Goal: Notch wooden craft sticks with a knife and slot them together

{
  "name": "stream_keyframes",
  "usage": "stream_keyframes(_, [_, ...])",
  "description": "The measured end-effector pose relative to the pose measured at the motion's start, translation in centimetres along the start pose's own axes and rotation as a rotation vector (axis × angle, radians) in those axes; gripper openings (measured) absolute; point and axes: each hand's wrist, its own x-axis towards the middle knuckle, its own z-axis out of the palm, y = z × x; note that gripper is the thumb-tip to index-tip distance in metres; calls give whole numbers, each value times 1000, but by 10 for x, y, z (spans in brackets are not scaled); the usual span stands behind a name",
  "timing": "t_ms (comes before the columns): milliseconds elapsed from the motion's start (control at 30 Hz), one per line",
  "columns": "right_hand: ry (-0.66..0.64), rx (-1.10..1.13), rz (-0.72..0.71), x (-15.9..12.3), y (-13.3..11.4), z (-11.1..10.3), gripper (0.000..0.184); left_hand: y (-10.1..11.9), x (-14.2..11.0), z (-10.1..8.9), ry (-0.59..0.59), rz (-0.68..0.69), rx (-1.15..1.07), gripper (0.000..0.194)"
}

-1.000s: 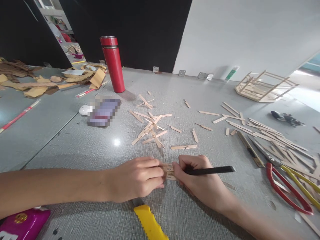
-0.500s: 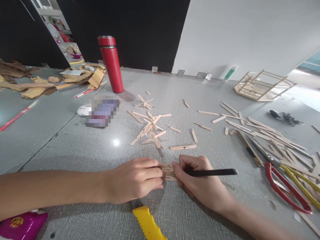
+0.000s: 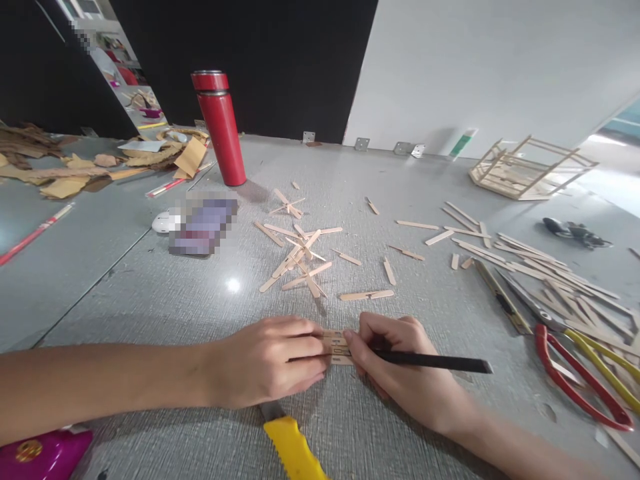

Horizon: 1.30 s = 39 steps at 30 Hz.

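My left hand (image 3: 280, 360) rests palm down, its fingers together over a small row of wooden craft sticks (image 3: 340, 361), pinning them to the table. Dark marks show on the sticks where they stick out between my hands. A slim black pen (image 3: 435, 361) is pinched in my right hand (image 3: 400, 363); its tip is hidden behind the fingers at the sticks' right end. Just below my left hand lies a yellow-handled knife (image 3: 295, 447), its blade partly under the hand.
Cut stick pieces (image 3: 303, 257) lie beyond my hands. On the right are red-and-yellow-handled scissors (image 3: 555, 327), a utility knife (image 3: 505, 300), more sticks and a stick frame (image 3: 530, 170). A red flask (image 3: 223, 133), a phone (image 3: 205, 227) and cardboard scraps (image 3: 75, 170) stand or lie left.
The pen's rear end has swung down and to the right as my right hand shifts slightly. My left hand stays over the sticks.
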Motion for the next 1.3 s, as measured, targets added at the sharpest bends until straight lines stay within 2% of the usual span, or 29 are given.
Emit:
stream_keyframes(133, [-2,-4,-17,-3,3,-1,40,0,0,0,11,-14,-27,13])
stream_keyframes(233, [60,-60,-130,-8,3,-2,39,0,1,-1,19,-8,-24,16])
stream_keyframes(333, [113,-135,-278,-14,3,-2,22,0,2,-2,22,19,-3,20])
stream_keyframes(400, [116,-185,-322,-17,3,-1,17,0,2,-4,20,28,-3,20])
stream_keyframes(500, [136,-218,-291,-17,2,-1,27,-1,2,-4,3,44,10,19])
stream_keyframes(600, [150,-195,-243,-14,1,-2,20,-1,2,-4,-32,34,30,19])
stream_keyframes(833, [89,-193,-383,-9,-1,-5,25,1,1,-4,-70,6,-2,14])
stream_keyframes(967, [49,-245,-431,-9,-3,-1,12,1,0,-2,-45,-17,-25,15])
stream_keyframes(1067, [0,-329,-436,-12,-1,1,12,1,1,-3,-62,-19,-44,17])
stream_keyframes(1300, [59,-363,-407,-14,6,5,10,0,0,-6,-99,-25,-56,18])
